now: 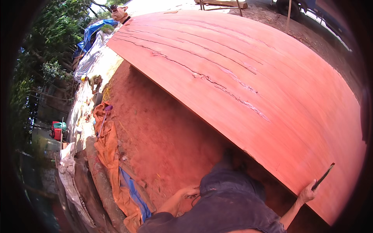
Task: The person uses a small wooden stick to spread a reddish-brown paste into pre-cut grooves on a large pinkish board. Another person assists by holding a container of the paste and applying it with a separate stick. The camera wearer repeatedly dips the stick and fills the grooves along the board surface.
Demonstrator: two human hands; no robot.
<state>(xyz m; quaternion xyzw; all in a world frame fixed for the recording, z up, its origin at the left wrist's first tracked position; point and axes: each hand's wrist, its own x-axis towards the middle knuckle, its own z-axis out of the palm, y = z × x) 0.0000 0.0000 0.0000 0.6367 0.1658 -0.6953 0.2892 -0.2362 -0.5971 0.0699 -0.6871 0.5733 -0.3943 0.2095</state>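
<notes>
A large reddish wooden slab [217, 54] spreads from the far left to the lower right. Long dark cracks, some edged with a pale purplish tint, run along its far half. At the slab's near right end, my right hand [307, 192] is closed around a slim dark stick-like tool [323, 176], its reddish tip pointing up and away over the wood. The exact kind of tool is not clear. My left hand [190, 191] hangs low beside my dark shorts, with a thin dark cord-like loop just below it. Its fingers are too small and partly hidden to read.
Reddish dust covers the ground [155, 136] beside the slab. Along the left lie logs [101, 182], an orange cloth [107, 141] and a blue strip [134, 192]. A blue tarp [91, 33] and trees stand farther off. A vehicle wheel [287, 8] shows at the far right.
</notes>
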